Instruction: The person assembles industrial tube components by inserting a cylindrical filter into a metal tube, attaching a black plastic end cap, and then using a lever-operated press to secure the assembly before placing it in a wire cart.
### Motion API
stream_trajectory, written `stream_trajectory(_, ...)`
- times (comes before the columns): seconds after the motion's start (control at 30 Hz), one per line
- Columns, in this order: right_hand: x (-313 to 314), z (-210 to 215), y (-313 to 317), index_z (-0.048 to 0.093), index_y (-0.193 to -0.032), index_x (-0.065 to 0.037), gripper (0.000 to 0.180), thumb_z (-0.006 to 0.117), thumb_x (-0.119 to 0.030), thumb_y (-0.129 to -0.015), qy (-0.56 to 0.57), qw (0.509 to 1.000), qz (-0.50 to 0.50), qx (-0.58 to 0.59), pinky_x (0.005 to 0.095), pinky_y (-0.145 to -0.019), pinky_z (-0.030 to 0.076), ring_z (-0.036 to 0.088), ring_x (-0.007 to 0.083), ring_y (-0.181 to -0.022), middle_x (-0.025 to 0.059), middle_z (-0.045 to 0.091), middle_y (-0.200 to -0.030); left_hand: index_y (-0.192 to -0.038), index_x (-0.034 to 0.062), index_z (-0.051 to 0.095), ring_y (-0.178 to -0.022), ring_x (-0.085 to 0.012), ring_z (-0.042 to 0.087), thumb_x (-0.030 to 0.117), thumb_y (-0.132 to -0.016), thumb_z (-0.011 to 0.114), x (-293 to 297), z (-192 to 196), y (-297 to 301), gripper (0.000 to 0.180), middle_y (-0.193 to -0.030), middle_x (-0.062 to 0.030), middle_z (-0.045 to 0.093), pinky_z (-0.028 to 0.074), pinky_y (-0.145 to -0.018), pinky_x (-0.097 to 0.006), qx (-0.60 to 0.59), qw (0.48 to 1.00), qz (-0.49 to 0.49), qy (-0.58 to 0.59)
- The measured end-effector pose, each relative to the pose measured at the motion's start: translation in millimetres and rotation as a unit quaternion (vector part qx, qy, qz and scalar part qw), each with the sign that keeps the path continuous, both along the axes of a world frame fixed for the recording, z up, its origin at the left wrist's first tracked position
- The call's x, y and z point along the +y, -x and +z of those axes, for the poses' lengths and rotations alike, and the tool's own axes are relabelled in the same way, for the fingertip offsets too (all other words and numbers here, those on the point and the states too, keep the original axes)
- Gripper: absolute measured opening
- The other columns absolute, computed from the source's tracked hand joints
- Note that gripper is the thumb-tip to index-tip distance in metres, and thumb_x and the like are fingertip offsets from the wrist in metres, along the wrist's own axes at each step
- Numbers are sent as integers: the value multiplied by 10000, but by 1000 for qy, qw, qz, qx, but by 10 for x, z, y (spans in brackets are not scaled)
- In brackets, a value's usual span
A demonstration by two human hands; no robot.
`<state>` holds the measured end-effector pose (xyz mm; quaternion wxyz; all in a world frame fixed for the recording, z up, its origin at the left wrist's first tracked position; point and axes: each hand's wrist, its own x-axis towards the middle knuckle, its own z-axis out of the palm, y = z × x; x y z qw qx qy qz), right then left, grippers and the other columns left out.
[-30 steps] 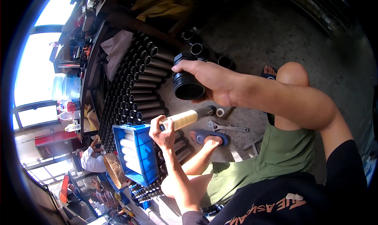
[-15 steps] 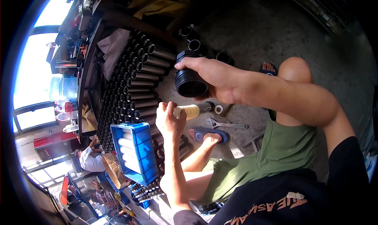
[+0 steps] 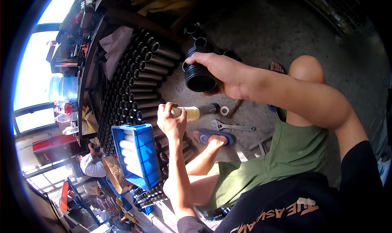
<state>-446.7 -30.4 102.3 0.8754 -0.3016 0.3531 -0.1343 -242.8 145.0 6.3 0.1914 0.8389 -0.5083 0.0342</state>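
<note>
My right hand [image 3: 223, 74] is wrapped round a black, hollow cylindrical housing [image 3: 200, 80], its round open mouth tilted down and its narrower collar toward the far side. Lower and to the left, my left hand [image 3: 172, 119] grips a cream-coloured cylinder [image 3: 192, 113] by its near-left end. A dark grey tube-like piece [image 3: 209, 108] meets the cylinder's other end; I cannot tell whether they are joined. The black housing and the cream cylinder are apart. My fingers hide part of each.
Rows of dark metal tubes [image 3: 149, 84] stand left of my hands. A blue crate [image 3: 151, 157] holds several white cylinders. On the floor lie an adjustable wrench [image 3: 232, 127] and a white ring [image 3: 224, 110]. Several black tubular parts [image 3: 200, 42] stand farther off. A person [image 3: 93, 164] sits at left.
The black housing in my right hand has shifted slightly away and to the right. My left hand has moved a little left with the cream cylinder. Both grips stay the same.
</note>
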Motion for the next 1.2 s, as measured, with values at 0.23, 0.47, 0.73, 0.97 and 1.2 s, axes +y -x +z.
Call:
stream_trajectory(0.23, 49, -24, -60, 609, -1093, -132, 351, 690, -426, -922, 11, 1000, 16, 3, 308, -611, 540, 708, 164, -805, 43, 689, -908, -885, 111, 687, -791, -271, 650, 195, -725, 816, 8, -67, -76, 222, -890, -71, 588, 552, -722, -372, -21, 1000, -22, 6)
stream_trajectory(0.47, 95, -157, -134, 600, -1126, -157, 420, 764, -440, -864, 95, 993, 73, 15, 320, -690, 552, 654, 123, -863, 5, 650, -972, -1173, 118, 621, -1029, -319, 606, 258, -704, 853, 95, 139, 40, 542, -1064, -119, 569, 528, -874, -416, -39, 999, -29, -9)
stream_trajectory(0.73, 238, -281, 18, 517, -1317, -7, 664, 848, -248, -795, 479, 845, 230, 67, 303, -826, 521, 631, 139, -911, 77, 640, -1091, -1226, 6, 617, -1100, -322, 631, 308, -819, 807, 609, 573, -584, 540, -1144, -178, 659, 506, -972, -417, 105, 966, 76, 222)
stream_trajectory(0.97, 727, 99, -256, 476, -1358, 10, 669, 804, -176, -805, 480, 847, 215, 73, 311, -875, 526, 627, 154, -985, 95, 634, -1103, -1033, 22, 719, -837, -158, 711, 219, -900, 753, 984, 795, -733, 240, -890, -83, 752, 563, -780, -301, 284, 890, 182, 305)
stream_trajectory(1.2, 957, 369, -990, 517, -1280, -26, 473, 732, 21, -860, 606, 777, 38, -164, 308, -907, 546, 655, 154, -982, 89, 674, -1136, -962, -1, 724, -753, -196, 741, 217, -873, 737, 1198, 911, -798, 236, -836, -131, 763, 585, -718, -320, 272, 866, 173, 382)
